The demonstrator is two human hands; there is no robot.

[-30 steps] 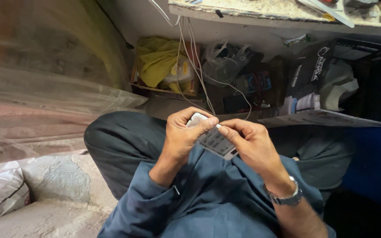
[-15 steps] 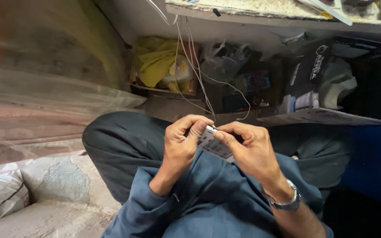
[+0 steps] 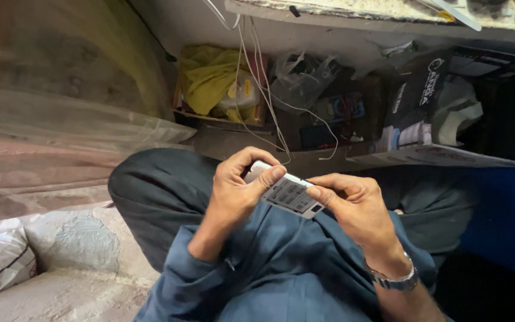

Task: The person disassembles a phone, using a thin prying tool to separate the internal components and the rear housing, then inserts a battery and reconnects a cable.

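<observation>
Small white charger block (image 3: pixel 287 194), centre frame, above the lap: clamped between left hand (image 3: pixel 236 191) and right hand (image 3: pixel 353 206), label side up for viewing. White cables (image 3: pixel 263 89) hung from the shelf edge (image 3: pixel 353 21) above.

Two hands: left hand (image 3: pixel 233 194), right hand (image 3: pixel 356 209); one white device (image 3: pixel 287 194); one wristwatch (image 3: pixel 396 280).

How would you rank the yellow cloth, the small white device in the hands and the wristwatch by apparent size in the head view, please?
1. Yellow cloth, though farther away.
2. Small white device, partly covered by fingers.
3. Wristwatch, only partly visible.
</observation>
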